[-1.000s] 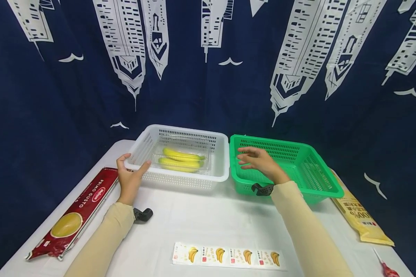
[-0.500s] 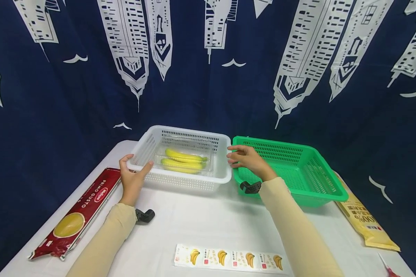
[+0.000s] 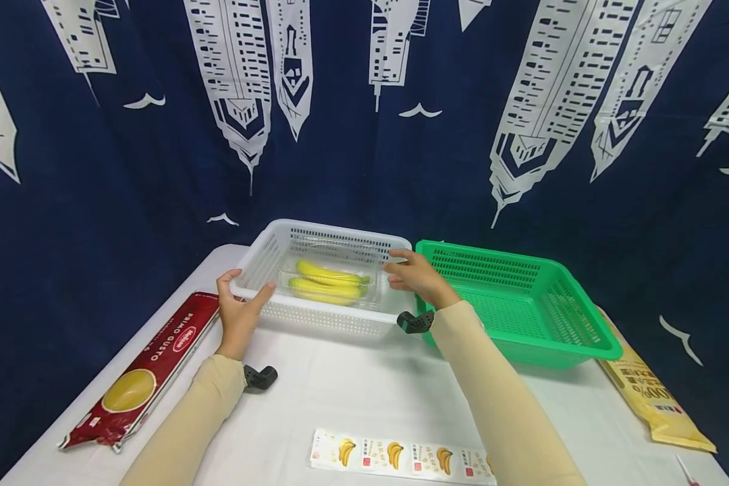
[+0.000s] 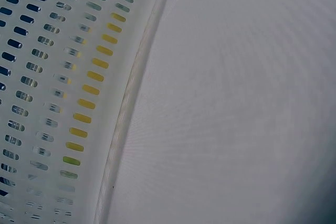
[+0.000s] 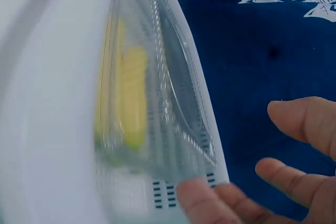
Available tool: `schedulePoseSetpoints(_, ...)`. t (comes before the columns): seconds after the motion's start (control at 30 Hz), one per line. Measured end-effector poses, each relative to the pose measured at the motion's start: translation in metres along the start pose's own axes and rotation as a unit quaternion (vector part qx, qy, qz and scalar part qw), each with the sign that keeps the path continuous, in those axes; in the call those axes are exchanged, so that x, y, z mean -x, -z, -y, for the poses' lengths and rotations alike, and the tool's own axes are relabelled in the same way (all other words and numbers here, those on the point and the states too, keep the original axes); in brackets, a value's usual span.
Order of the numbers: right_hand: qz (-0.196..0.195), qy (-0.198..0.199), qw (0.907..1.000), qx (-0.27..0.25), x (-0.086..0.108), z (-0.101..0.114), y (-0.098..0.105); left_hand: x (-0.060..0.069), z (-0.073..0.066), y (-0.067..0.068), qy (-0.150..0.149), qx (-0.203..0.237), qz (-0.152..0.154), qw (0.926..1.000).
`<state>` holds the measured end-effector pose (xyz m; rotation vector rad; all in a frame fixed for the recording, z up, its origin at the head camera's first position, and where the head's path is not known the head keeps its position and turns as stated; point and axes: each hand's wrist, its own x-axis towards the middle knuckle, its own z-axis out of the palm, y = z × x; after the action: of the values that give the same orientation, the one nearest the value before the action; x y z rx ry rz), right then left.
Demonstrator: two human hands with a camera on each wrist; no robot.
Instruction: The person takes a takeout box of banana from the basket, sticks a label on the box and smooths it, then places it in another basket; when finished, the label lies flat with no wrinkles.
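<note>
In the head view, my left hand (image 3: 239, 320) grips the front left corner of a white plastic basket (image 3: 322, 308), thumb over the rim. A clear plastic box (image 3: 343, 250) with yellow bananas (image 3: 329, 290) in it lies inside. My right hand (image 3: 424, 278) hovers over that basket's right end, fingers spread and slightly bent, holding nothing. The right wrist view has its fingers near the end of the clear box (image 5: 181, 77), whose lid stands partly raised; whether they touch is unclear. Through slots in the basket wall (image 4: 31, 66), the left wrist view catches yellow.
A green basket (image 3: 559, 347) stands right of the white one. At left lies a long red pasta packet (image 3: 158, 358); at right, a yellow bag (image 3: 650, 391). A strip of banana stickers (image 3: 401, 459) lies at the front. A dark blue printed curtain (image 3: 352, 175) hangs behind.
My right hand has moved left, from above the green basket to over the white basket's right end. My left hand keeps its grip on the white basket's corner. The head view has shifted slightly.
</note>
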<state>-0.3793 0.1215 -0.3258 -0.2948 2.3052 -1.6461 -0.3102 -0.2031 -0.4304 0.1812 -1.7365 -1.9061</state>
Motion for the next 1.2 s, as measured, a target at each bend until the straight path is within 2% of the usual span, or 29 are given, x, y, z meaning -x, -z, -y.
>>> schedulePoseSetpoints(0.3, 0.015, -0.069, 0.9973, -0.021, -0.012, 0.008, -0.017, 0.001, 0.002, -0.001, 0.003, 0.004, 0.001, 1.0000)
schedulePoseSetpoints(0.47, 0.019, -0.106, 0.9915, -0.073, -0.023, 0.008, -0.023, 0.001, 0.003, -0.002, -0.005, 0.009, -0.001, 0.9999)
schedulePoseSetpoints(0.57, 0.017, -0.118, 0.9891, -0.087, -0.030, 0.006, -0.024, 0.001, 0.004, -0.002, -0.007, 0.012, -0.004, 0.9999)
schedulePoseSetpoints(0.77, 0.029, -0.131, 0.9898, -0.047, -0.039, 0.002, -0.029, 0.002, 0.006, -0.001, -0.004, 0.002, -0.012, 0.9999)
schedulePoseSetpoints(0.9, 0.034, -0.127, 0.9913, -0.006, -0.039, 0.004, -0.031, 0.001, 0.006, -0.001, -0.008, -0.007, -0.011, 0.9999)
schedulePoseSetpoints(1.2, 0.067, -0.111, 0.9909, 0.038, -0.038, 0.009, -0.032, -0.002, 0.004, -0.002, -0.015, 0.003, -0.011, 0.9998)
